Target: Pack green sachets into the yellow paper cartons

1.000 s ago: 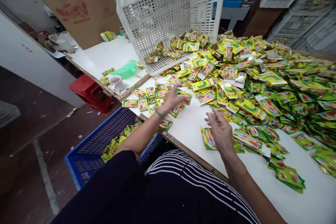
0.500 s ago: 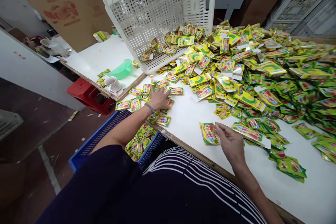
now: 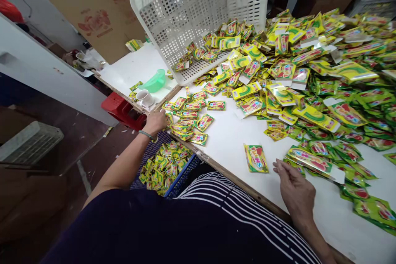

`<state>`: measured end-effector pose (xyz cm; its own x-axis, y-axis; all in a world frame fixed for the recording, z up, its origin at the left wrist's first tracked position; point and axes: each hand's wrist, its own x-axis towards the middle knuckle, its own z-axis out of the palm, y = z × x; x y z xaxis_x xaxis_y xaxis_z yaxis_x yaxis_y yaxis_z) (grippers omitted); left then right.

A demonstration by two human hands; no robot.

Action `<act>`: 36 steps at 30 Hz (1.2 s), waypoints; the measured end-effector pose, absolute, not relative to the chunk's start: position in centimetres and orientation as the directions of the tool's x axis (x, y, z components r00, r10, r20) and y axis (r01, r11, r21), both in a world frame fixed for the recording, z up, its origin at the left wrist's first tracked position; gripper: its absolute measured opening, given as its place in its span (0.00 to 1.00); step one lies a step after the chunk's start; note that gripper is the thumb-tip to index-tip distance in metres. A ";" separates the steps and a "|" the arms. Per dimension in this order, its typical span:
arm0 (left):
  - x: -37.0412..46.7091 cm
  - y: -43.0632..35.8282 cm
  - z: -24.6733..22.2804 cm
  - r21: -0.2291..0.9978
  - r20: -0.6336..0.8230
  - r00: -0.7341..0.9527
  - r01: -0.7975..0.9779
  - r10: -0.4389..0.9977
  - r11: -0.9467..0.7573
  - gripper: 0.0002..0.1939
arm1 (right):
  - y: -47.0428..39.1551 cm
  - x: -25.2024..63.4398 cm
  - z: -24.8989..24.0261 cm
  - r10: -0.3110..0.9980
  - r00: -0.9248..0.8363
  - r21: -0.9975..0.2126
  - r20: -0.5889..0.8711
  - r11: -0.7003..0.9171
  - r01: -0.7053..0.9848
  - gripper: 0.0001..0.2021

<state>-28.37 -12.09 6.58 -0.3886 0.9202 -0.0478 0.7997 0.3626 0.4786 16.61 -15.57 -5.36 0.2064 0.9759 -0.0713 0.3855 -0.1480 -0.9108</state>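
Observation:
My left hand (image 3: 155,122) is at the table's left corner, its fingers curled against the left side of a group of small yellow-green packets (image 3: 191,114); what it grips is hidden. My right hand (image 3: 295,189) hovers low over the white table (image 3: 229,132), thumb and forefinger drawn together with nothing visible between them. Just left of its fingertips, apart from them, a larger flat packet (image 3: 256,158) lies face up. Beyond that hand is a long box (image 3: 312,161) with an open white flap. Below my left forearm a blue basket (image 3: 182,177) holds many small packets.
A big heap of boxes and packets (image 3: 284,74) covers the table's back and right. A white crate (image 3: 198,12) stands tilted on its side behind. At the left are a side table (image 3: 120,70) with a white mug (image 3: 144,98) and green scoop (image 3: 154,81), and a red stool (image 3: 119,109).
My left hand has moved left off the small packets, and its spread fingers have curled. Packets at the group's left end are gone. My right hand has let go of the flat packet and drawn away rightward.

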 end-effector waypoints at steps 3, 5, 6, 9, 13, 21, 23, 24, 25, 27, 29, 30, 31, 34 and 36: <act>-24.5 -12.5 6.3 0.140 -0.122 -0.077 0.986 0.990 0.094 0.41 | -16.1 16.3 -5.5 0.981 0.174 -0.873 0.082 -0.014 0.487 0.25; -21.5 -12.2 5.2 0.070 -0.192 0.231 0.973 0.954 -0.222 0.42 | -16.3 16.0 -5.7 0.974 0.124 -0.825 0.189 0.089 0.558 0.23; -20.4 -11.9 4.5 0.066 -0.201 0.323 0.946 0.925 -0.317 0.39 | -16.3 15.8 -5.8 0.969 0.099 -0.803 0.225 0.128 0.582 0.22; -18.8 -10.6 2.6 0.031 -0.181 0.395 0.918 0.901 -0.396 0.28 | -16.4 15.7 -6.2 0.962 0.061 -0.772 0.268 0.176 0.611 0.22; -19.2 -8.8 2.2 -0.039 -0.216 0.401 0.907 0.890 -0.418 0.28 | -16.4 16.0 -6.6 0.962 0.090 -0.770 0.259 0.149 0.620 0.22; -18.7 -8.2 2.8 -0.105 -0.245 0.239 0.957 0.940 -0.271 0.30 | -15.9 15.8 -6.7 0.965 0.096 -0.788 0.244 0.140 0.599 0.22; -18.8 -8.2 2.9 -0.104 -0.216 0.170 0.975 0.961 -0.196 0.30 | -15.9 15.8 -6.7 0.966 0.104 -0.794 0.236 0.130 0.595 0.22; -18.8 -8.3 3.1 -0.098 -0.210 0.140 0.982 0.968 -0.163 0.29 | -15.9 15.9 -6.7 0.966 0.108 -0.794 0.237 0.128 0.594 0.22; -18.9 -8.3 3.2 -0.089 -0.210 0.117 0.986 0.971 -0.138 0.29 | -15.9 15.9 -6.8 0.965 0.108 -0.794 0.240 0.131 0.594 0.22; -19.2 -8.4 3.7 -0.063 -0.212 0.085 0.993 0.974 -0.101 0.27 | -16.0 15.9 -6.8 0.963 0.097 -0.791 0.250 0.146 0.595 0.22; -19.5 -8.6 4.3 -0.026 -0.206 0.066 0.997 0.976 -0.073 0.26 | -16.1 15.7 -6.4 0.955 0.080 -0.779 0.284 0.181 0.600 0.21; -19.8 -8.6 4.6 -0.001 -0.198 0.058 0.998 0.979 -0.060 0.25 | -16.0 15.5 -6.1 0.947 0.073 -0.769 0.314 0.208 0.605 0.20; -20.2 -8.6 5.0 0.031 -0.186 0.048 0.999 0.981 -0.043 0.25 | -15.7 15.2 -5.6 0.936 0.060 -0.756 0.346 0.240 0.609 0.19; -21.9 -7.8 6.1 0.185 -0.153 -0.023 0.981 0.988 0.052 0.27 | -13.4 13.3 -3.4 0.906 -0.046 -0.715 0.420 0.361 0.599 0.16; -23.6 -6.4 6.9 0.344 -0.129 -0.112 0.927 0.985 0.150 0.28 | -10.6 11.3 -1.9 0.887 -0.163 -0.690 0.431 0.441 0.574 0.16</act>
<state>-23.61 -6.42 6.94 -0.1119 0.9854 -0.1285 0.9268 0.1501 0.3442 11.35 -10.60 -1.86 -0.1631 0.8874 0.4312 0.5736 0.4409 -0.6903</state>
